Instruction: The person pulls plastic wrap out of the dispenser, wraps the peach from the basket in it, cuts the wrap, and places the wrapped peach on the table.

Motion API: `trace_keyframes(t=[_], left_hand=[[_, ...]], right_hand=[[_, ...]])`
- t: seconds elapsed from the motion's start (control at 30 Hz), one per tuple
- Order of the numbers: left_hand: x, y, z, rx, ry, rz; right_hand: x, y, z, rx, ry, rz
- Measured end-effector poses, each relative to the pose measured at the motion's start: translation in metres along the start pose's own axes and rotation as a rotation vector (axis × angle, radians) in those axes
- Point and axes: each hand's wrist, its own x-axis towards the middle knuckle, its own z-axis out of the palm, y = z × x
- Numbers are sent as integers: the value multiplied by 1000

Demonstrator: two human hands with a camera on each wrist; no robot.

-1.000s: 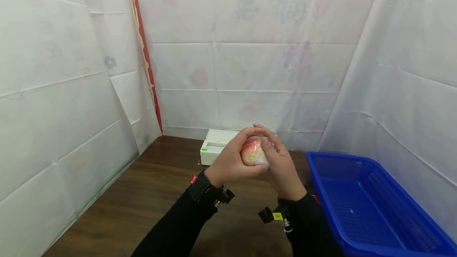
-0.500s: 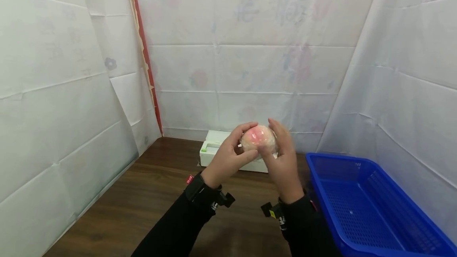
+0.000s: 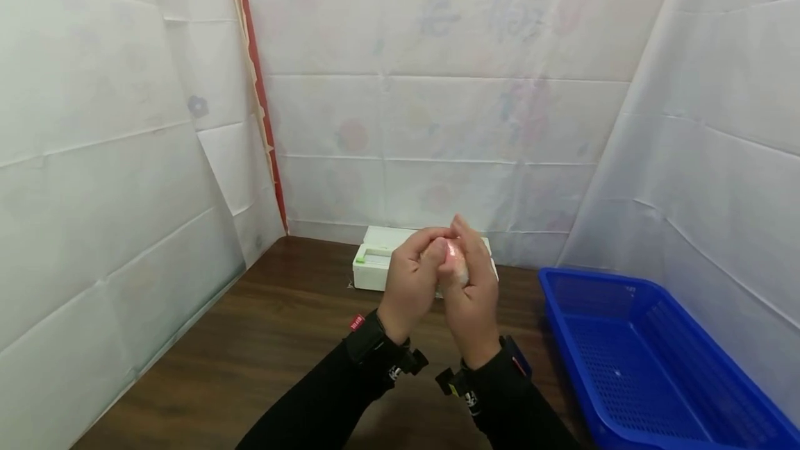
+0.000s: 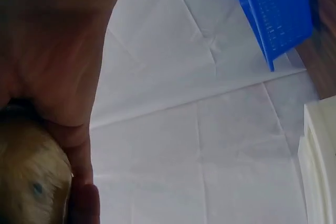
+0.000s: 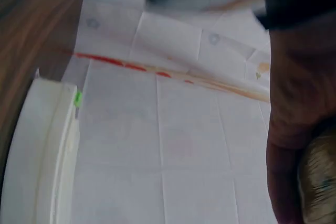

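Observation:
A round pink-and-yellow fruit (image 3: 459,267) in clear plastic wrap is cupped between both hands, above the table near the middle of the head view. My left hand (image 3: 409,280) curls round its left side, the thumb lying over the near face. On the other side my right hand (image 3: 470,294) wraps it with bent fingers, its thumb also in front. Much of the fruit is covered by the hands. The left wrist view has its yellowish underside (image 4: 31,184) with a small dark spot, against the palm. At the right wrist view's edge, part of the fruit (image 5: 321,177) shows.
Behind the hands, a long white box (image 3: 370,276) with a green slider stands on the dark wooden table (image 3: 262,339). A blue plastic basket (image 3: 625,373) with a perforated bottom is at the right. White patterned sheets (image 3: 450,117) enclose the table on three sides.
The hands opened slightly around the fruit and showed its pink top, then closed in around it again. Both wrists are now nearer each other, and the fruit is more covered.

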Motion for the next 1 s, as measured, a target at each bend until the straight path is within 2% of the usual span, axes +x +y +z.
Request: trace_keyframes(t=[0.1,0.17,0.27,0.37,0.43,0.5,0.57,0.63,0.7,0.77,0.83,0.9,0.93,0.97,1.0], left_hand=[[-1,-2,3,53,34,27],[-2,-4,3,83,55,53],[-3,-4,3,107,53,71],[-3,-1,5,31,33,23],[-3,1,6,-36,25,-28],[-3,2,6,-108,28,-70],[-3,3,5,-114,20,-78],[-3,3,4,-69,13,-69],[-3,2,2,3,1,-53],[-3,0,2,74,-4,-21],[-2,-3,3,155,-6,58],[-2,-5,4,221,0,142],[-1,-6,4,242,7,173],[-1,-6,4,254,13,186],[0,-6,4,234,12,168]], right_hand=[[0,2,5,41,68,-36],[-1,2,7,91,72,-15],[-2,-2,6,222,70,103],[-1,-8,3,341,98,219],[0,-9,3,354,114,235],[1,-8,3,336,108,203],[0,-5,2,304,91,165],[0,-2,1,261,71,139],[0,-1,0,230,82,147],[1,-3,0,250,110,224],[3,-7,0,361,147,350],[4,-10,2,476,170,438],[4,-10,3,507,174,452],[2,-10,4,482,159,427],[0,-7,6,413,138,364]])
